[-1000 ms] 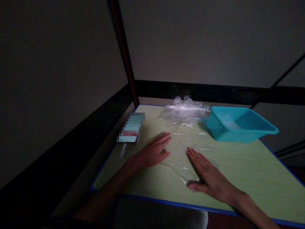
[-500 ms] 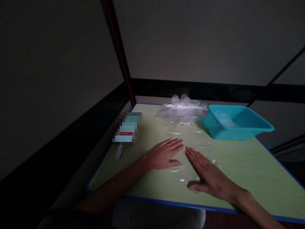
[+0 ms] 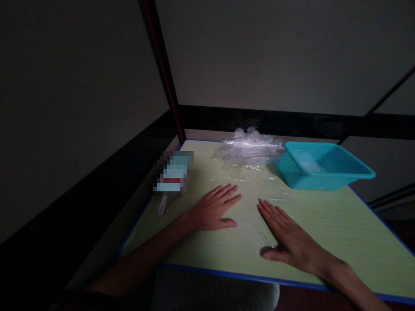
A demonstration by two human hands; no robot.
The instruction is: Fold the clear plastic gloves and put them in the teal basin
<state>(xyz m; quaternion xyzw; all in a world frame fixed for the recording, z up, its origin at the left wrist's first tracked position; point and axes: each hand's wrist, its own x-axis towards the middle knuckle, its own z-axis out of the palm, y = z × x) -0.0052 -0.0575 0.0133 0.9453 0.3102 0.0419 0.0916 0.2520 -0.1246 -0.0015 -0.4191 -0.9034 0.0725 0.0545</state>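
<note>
A thin clear plastic sheet or glove lies flat on the table, its outline hard to make out except for glints and wrinkles. My left hand rests palm down at its left side, fingers spread. Across from it, my right hand lies palm down over the right side, fingers straight and thumb out. Neither hand grips anything. Beyond them is a heap of clear crinkled plastic with finger-like lobes, which looks like disposable gloves.
A turquoise plastic basin stands at the back right, with something pale inside. At the left edge lies a blurred-out light blue item with a white loop. The pale green table has a blue edge and stands against walls.
My hands have slid apart, the left one leftward and the right one slightly rightward. The plastic between them looks flatter, with fewer bright wrinkles.
</note>
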